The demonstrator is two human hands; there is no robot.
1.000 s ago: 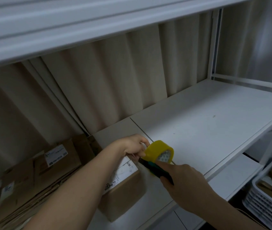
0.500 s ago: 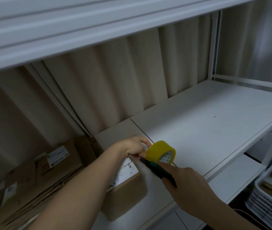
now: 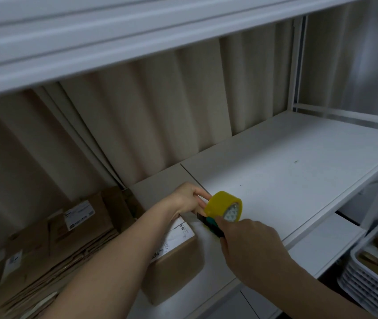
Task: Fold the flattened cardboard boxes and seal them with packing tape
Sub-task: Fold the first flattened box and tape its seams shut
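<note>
Little has moved; both hands stay at the folded box's (image 3: 174, 256) far end on the shelf (image 3: 298, 171); right hand (image 3: 250, 247) grips the tape dispenser (image 3: 224, 207), left hand (image 3: 189, 199) pinches just left of it; the box runs near from there.

box (image 3: 174, 265) on shelf (image 3: 298, 171), under left hand (image 3: 188, 200) | tape dispenser (image 3: 223, 209) right of box, in right hand (image 3: 250, 247) | flattened boxes (image 3: 45, 247) left, lower | basket (image 3: 372, 272) lower right
</note>
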